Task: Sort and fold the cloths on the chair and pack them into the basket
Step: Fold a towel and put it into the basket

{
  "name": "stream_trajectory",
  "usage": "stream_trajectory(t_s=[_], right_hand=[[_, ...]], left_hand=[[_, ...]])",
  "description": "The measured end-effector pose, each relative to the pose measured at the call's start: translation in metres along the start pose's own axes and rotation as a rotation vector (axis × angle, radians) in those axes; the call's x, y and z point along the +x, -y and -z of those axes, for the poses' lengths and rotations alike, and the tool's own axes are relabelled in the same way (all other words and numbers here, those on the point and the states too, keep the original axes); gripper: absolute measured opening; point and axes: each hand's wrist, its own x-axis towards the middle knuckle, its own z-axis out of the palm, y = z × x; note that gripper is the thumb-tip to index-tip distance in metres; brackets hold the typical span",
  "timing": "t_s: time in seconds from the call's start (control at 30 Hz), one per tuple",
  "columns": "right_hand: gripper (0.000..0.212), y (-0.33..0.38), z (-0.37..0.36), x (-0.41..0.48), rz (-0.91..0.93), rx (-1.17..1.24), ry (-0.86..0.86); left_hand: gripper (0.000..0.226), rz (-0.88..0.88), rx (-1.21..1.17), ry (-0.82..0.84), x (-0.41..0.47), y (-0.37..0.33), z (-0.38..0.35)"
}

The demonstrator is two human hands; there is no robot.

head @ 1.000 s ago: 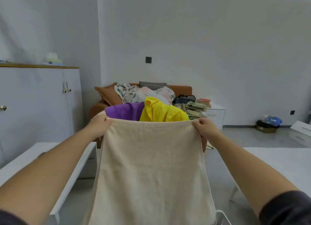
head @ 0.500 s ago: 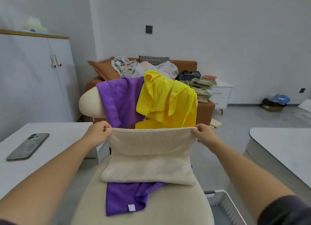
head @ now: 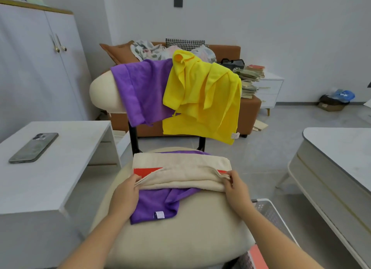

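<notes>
A pale room with grey walls holds a brown sofa [head: 248, 114] heaped with bedding at the back, a white cabinet [head: 36, 67] on the left and a stack of books [head: 251, 75] on a small white drawer unit. In the foreground stands a cream padded chair [head: 180, 240]. A beige cloth [head: 180, 163] lies across the rear of its seat, folded over on itself, with a red strip [head: 147, 171] showing between its layers. Under it a purple cloth [head: 158, 205] lies on the seat, its white tag toward the camera. The left hand [head: 125, 194] has its fingers curled at the left end of the beige cloth, pinching the edge of the top layer. The right hand [head: 235, 190] pinches the right corner of the same layer between thumb and fingertips. A second purple cloth [head: 144, 90] and a yellow cloth [head: 204, 100] hang over the chair's backrest, the yellow partly overlapping the purple. A white basket [head: 268, 210] sits on the floor just beside the chair's right side, only partly in view. A phone [head: 34, 147] lies face down on the white table [head: 76, 148] to the left. Another pale table [head: 341, 148] stands to the right.
</notes>
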Motion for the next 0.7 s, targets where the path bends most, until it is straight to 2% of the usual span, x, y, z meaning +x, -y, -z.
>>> stream_trajectory(t_s=[0.17,0.3,0.43,0.5,0.6,0.7], right_hand=[[0.008,-0.002,0.006,-0.007,-0.03,0.023,-0.032],[0.01,-0.001,0.018,-0.003,-0.066,-0.062,0.03],[0.011,-0.002,0.033,-0.001,-0.09,-0.131,0.083],[0.011,-0.002,0.036,-0.001,-0.066,-0.114,0.063],[0.006,0.001,0.039,0.004,0.064,-0.173,-0.059],[0.004,0.006,0.039,0.015,0.054,-0.286,-0.115]], left_hand=[[0.02,-0.01,-0.006,-0.045,-0.005,-0.002,0.009],[0.023,-0.013,0.13,0.029,-0.003,0.0,0.019],[0.014,-0.015,0.17,0.074,-0.002,-0.002,0.029],[0.01,-0.027,0.094,0.017,-0.004,-0.003,0.03],[0.003,-0.058,0.017,-0.135,-0.003,-0.006,0.033],[0.019,0.011,0.055,-0.233,0.01,-0.014,0.036]])
